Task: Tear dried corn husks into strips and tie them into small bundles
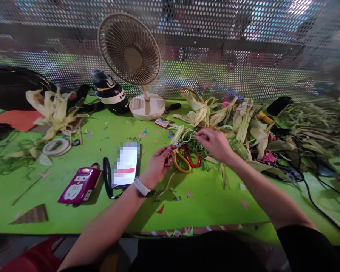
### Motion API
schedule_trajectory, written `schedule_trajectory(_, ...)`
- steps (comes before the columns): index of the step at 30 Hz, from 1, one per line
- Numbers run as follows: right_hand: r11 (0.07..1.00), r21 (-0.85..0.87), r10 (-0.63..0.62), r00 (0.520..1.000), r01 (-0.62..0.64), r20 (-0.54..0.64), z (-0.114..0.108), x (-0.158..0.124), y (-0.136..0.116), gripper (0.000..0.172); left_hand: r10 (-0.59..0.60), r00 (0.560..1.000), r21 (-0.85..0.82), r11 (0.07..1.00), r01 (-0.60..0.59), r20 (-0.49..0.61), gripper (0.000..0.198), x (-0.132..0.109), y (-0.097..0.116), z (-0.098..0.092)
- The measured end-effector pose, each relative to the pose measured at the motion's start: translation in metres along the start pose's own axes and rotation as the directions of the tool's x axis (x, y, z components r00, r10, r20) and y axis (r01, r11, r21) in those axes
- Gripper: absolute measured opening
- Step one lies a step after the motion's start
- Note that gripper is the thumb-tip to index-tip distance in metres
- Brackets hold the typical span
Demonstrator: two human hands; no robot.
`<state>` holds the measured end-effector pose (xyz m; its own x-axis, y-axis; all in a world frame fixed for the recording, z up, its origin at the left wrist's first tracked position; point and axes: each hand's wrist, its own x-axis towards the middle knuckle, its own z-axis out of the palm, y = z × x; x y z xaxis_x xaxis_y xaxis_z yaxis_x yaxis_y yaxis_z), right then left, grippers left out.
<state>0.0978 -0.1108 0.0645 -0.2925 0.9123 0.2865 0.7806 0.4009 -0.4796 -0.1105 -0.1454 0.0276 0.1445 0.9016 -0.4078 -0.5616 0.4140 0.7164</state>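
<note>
The left hand [158,163] pinched pale husk strips [178,134], best steadied clear of the scissors [184,157]; the right hand [215,142]'s grip was unclear.

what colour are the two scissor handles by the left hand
One is a yellow handle, the other a red handle; see the head view.

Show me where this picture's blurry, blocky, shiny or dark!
All in the head view: the phone shows square blocks; the perforated panel blurs toward its right end, with white glare upper right; a shadow darkens the table below the left hand.
</note>
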Motion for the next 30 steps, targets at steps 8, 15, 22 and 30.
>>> schedule_trajectory(8,0.921,-0.312,-0.205,0.972,0.232,0.119,-0.001,0.008,-0.003,0.018,-0.014,1.0,0.005,1.0,0.014,-0.005,0.018,0.001,-0.003,0.0)
schedule_trajectory(15,0.838,-0.46,-0.202,0.949,0.295,0.242,0.022,0.026,0.002,0.016,0.017,1.0,0.011,1.0,-0.017,0.009,0.017,0.004,-0.007,-0.003)
schedule_trajectory(22,0.866,-0.369,-0.247,0.93,0.338,0.273,0.022,0.032,0.01,0.015,0.018,1.0,0.002,1.0,-0.018,0.016,0.014,0.004,-0.007,-0.004)
schedule_trajectory(30,0.987,0.106,-0.124,0.992,0.121,0.024,-0.009,0.036,0.009,0.011,0.007,1.0,0.004,1.0,-0.008,0.013,0.017,0.002,-0.006,-0.003)
